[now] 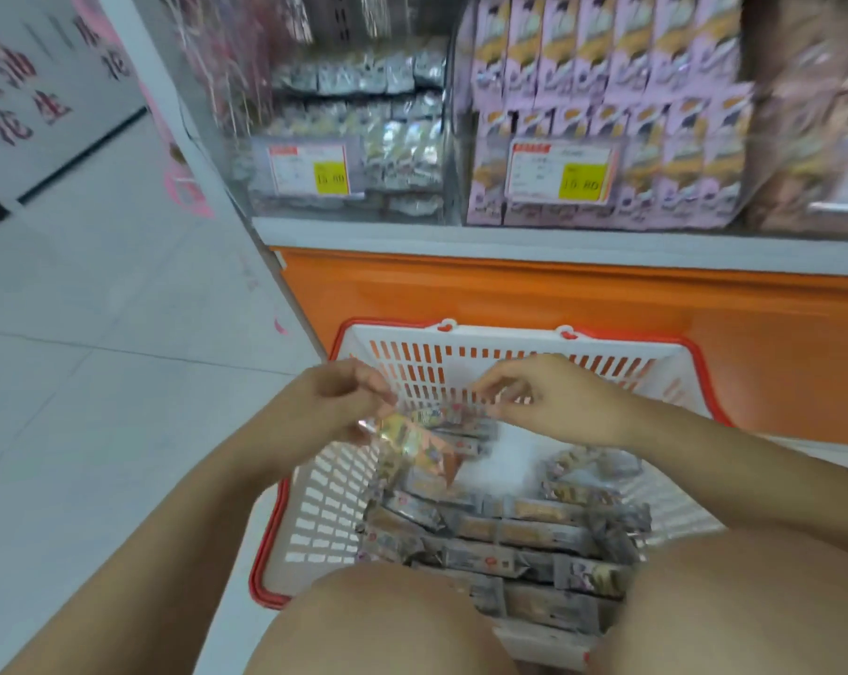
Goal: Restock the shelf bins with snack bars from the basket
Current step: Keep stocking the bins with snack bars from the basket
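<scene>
Shop aisle: pale floor tiles point(95, 382), shelf unit on an orange base point(558, 294). Clear shelf bins point(453, 138) above it hold silver packets point(363, 75) on the left and lilac boxes point(607, 56) in the middle. Yellow-patch price labels point(310, 170) sit on the bin fronts (print too blurred to read).

White slotted basket point(324, 504) with a red rim sits on the floor against the base, between the person's knees point(388, 621). Snack bars point(524, 533) fill its near half: long slim grey-silver wrappers with a tan picture panel and crimped ends. Most lie flat in rows, long axis left-right across the basket, and a few at the right are skewed.

The held bundle point(436, 421) of a few bars is above the basket's far half. Its long axis is roughly left-right, and some shiny wrappers droop down at the left end. Motion blur, so no exact count.

Left hand point(334, 401) has its fingers curled round the bundle's left end. Right hand point(558, 401) pinches the right end. The hands are apart, one at each end.
</scene>
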A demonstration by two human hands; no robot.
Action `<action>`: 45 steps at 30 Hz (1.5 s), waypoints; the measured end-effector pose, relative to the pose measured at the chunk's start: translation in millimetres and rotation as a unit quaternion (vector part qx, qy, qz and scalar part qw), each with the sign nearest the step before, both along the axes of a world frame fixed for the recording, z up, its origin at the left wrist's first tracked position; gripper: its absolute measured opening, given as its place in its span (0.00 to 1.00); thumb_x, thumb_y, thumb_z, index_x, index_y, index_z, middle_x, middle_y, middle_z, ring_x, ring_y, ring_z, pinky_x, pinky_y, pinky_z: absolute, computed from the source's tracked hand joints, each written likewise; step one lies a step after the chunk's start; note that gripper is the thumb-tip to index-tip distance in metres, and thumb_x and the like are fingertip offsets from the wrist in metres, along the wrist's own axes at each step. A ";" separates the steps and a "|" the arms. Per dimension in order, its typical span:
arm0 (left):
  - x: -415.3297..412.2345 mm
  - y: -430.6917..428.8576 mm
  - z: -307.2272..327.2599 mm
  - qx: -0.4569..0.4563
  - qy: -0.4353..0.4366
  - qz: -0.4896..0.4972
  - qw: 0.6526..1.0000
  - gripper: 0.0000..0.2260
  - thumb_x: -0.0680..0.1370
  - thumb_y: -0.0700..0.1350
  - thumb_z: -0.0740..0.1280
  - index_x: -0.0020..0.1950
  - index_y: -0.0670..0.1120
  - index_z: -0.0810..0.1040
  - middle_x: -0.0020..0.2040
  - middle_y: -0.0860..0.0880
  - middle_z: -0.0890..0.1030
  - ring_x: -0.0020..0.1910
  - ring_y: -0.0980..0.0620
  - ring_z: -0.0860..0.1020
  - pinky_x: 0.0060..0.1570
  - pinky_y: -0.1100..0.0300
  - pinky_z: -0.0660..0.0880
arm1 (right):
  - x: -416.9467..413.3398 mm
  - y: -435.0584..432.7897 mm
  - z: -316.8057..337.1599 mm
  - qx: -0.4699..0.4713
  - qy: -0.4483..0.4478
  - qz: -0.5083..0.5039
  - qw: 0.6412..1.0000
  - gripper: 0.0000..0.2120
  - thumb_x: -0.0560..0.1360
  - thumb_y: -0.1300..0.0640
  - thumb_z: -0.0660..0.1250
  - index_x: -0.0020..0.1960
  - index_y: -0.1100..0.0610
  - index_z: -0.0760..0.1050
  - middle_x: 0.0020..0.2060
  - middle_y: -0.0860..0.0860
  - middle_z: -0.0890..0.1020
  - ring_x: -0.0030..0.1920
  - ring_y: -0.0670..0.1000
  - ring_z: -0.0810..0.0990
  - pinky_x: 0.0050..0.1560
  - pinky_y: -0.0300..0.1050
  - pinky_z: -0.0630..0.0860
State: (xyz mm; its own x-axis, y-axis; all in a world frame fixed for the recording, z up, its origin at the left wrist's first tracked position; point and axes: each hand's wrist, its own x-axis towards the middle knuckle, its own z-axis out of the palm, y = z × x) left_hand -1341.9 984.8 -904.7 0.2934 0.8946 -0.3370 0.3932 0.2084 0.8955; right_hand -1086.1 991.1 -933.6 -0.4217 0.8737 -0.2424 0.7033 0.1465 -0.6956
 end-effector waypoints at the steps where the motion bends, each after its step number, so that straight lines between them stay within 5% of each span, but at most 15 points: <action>1: 5.7 -1.2 14.3 0.004 -0.044 0.011 0.999 0.05 0.66 0.48 0.72 0.40 0.50 0.80 0.46 0.49 0.83 0.41 0.55 0.80 0.40 0.61 0.77 | -0.6 -2.4 17.5 0.009 0.020 -0.006 1.000 0.13 0.77 0.57 0.66 0.61 0.52 0.76 0.56 0.46 0.79 0.49 0.37 0.76 0.47 0.23 0.70; 8: 55.9 -16.7 92.6 0.034 -0.166 0.034 0.985 0.12 0.64 0.42 0.72 0.46 0.45 0.78 0.42 0.51 0.84 0.34 0.55 0.78 0.32 0.64 0.76 | 6.8 -46.3 127.5 0.061 0.123 -0.014 0.990 0.15 0.70 0.50 0.74 0.55 0.47 0.76 0.52 0.40 0.79 0.46 0.40 0.80 0.53 0.39 0.76; 14: 108.0 -28.9 133.7 0.080 -0.189 0.053 0.977 0.06 0.77 0.35 0.64 0.43 0.44 0.76 0.38 0.47 0.79 0.33 0.51 0.75 0.35 0.60 0.75 | 33.9 -78.4 170.7 0.121 0.089 -0.047 0.988 0.17 0.70 0.54 0.75 0.55 0.48 0.73 0.44 0.43 0.80 0.39 0.45 0.81 0.39 0.42 0.80; 19: 149.5 -31.2 147.9 0.089 -0.149 0.009 0.985 0.07 0.77 0.37 0.66 0.39 0.44 0.75 0.30 0.49 0.73 0.26 0.56 0.72 0.36 0.61 0.76 | 75.6 -82.7 188.2 0.247 -0.020 -0.100 0.964 0.17 0.71 0.60 0.66 0.58 0.48 0.76 0.52 0.46 0.80 0.46 0.43 0.77 0.48 0.44 0.76; 24: 190.7 -36.1 159.6 0.025 -0.148 -0.077 0.986 0.06 0.77 0.37 0.66 0.52 0.44 0.78 0.37 0.41 0.80 0.30 0.50 0.78 0.36 0.60 0.77 | 114.8 -86.6 190.3 0.375 -0.068 -0.102 0.919 0.19 0.70 0.67 0.63 0.57 0.51 0.79 0.56 0.46 0.78 0.59 0.50 0.71 0.63 0.47 0.67; 27: 224.1 -41.4 163.1 0.004 -0.203 -0.056 0.977 0.11 0.77 0.34 0.65 0.58 0.43 0.75 0.40 0.43 0.79 0.29 0.53 0.78 0.32 0.61 0.77 | 132.5 -90.1 181.3 0.391 0.025 -0.230 0.891 0.16 0.74 0.66 0.65 0.58 0.53 0.79 0.61 0.48 0.74 0.64 0.50 0.70 0.65 0.49 0.69; 30: 255.9 -45.0 160.4 -0.002 -0.250 -0.023 0.968 0.11 0.77 0.32 0.64 0.55 0.43 0.71 0.39 0.42 0.76 0.28 0.54 0.78 0.29 0.61 0.77 | 140.9 -97.4 173.6 0.336 0.132 -0.295 0.885 0.12 0.75 0.59 0.67 0.58 0.50 0.78 0.55 0.42 0.76 0.52 0.43 0.77 0.55 0.42 0.76; 34: 291.8 -41.8 147.7 -0.016 -0.265 -0.031 0.963 0.08 0.77 0.34 0.65 0.55 0.39 0.70 0.52 0.30 0.76 0.47 0.42 0.80 0.38 0.57 0.80 | 162.2 -102.1 168.1 0.262 0.196 -0.331 0.885 0.10 0.75 0.54 0.68 0.54 0.44 0.75 0.47 0.35 0.77 0.44 0.37 0.79 0.43 0.31 0.76; 39: 319.4 -36.3 141.2 0.027 -0.222 -0.053 0.973 0.04 0.79 0.39 0.64 0.48 0.43 0.78 0.47 0.44 0.81 0.45 0.48 0.81 0.55 0.48 0.78 | 198.2 -89.5 168.3 0.206 0.233 -0.370 0.875 0.17 0.69 0.52 0.75 0.56 0.49 0.76 0.52 0.44 0.78 0.50 0.49 0.81 0.53 0.48 0.79; 41: 322.5 -31.1 142.8 0.069 -0.186 -0.067 0.978 0.06 0.81 0.41 0.62 0.49 0.47 0.78 0.49 0.49 0.82 0.47 0.53 0.81 0.56 0.53 0.77 | 205.9 -80.8 169.2 0.203 0.227 -0.378 0.874 0.16 0.70 0.57 0.74 0.55 0.49 0.75 0.52 0.47 0.78 0.51 0.50 0.81 0.53 0.50 0.79; 45: 321.8 -11.8 134.8 0.313 0.015 -0.041 0.949 0.11 0.82 0.42 0.59 0.61 0.53 0.75 0.54 0.61 0.75 0.54 0.62 0.73 0.53 0.67 0.69 | 211.9 -47.9 173.6 0.223 0.225 -0.399 0.860 0.13 0.73 0.63 0.70 0.54 0.50 0.74 0.54 0.48 0.78 0.45 0.46 0.81 0.44 0.44 0.81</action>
